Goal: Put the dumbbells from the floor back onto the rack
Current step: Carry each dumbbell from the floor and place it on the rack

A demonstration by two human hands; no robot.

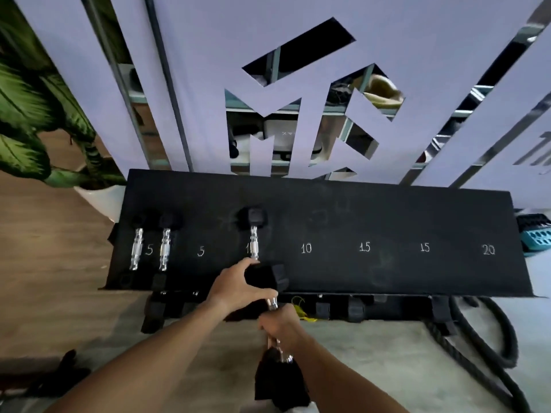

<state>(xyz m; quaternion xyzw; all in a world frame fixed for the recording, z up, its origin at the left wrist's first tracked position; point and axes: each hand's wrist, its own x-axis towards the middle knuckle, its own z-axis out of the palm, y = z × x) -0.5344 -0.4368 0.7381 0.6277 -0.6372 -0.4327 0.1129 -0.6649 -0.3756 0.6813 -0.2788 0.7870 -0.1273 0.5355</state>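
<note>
A black rack (387, 216) with chalk weight numbers runs across the middle of the view. Two small dumbbells (136, 248) (164, 248) with chrome handles lie at its left end, by the 5 marks. A third dumbbell (254, 231) lies at the first 10 mark. I hold a fourth black dumbbell (278, 380) at the rack's front edge. My right hand (278, 323) grips its chrome handle. My left hand (238, 286) cups its far black head, which rests against the near end of the third dumbbell.
More dumbbell heads (354, 311) show on a lower shelf under the rack. A thick black rope (489, 338) coils on the floor at right. A potted plant (35, 120) stands left. A teal basket (536, 234) sits beyond the rack's right end. A white wall panel rises behind.
</note>
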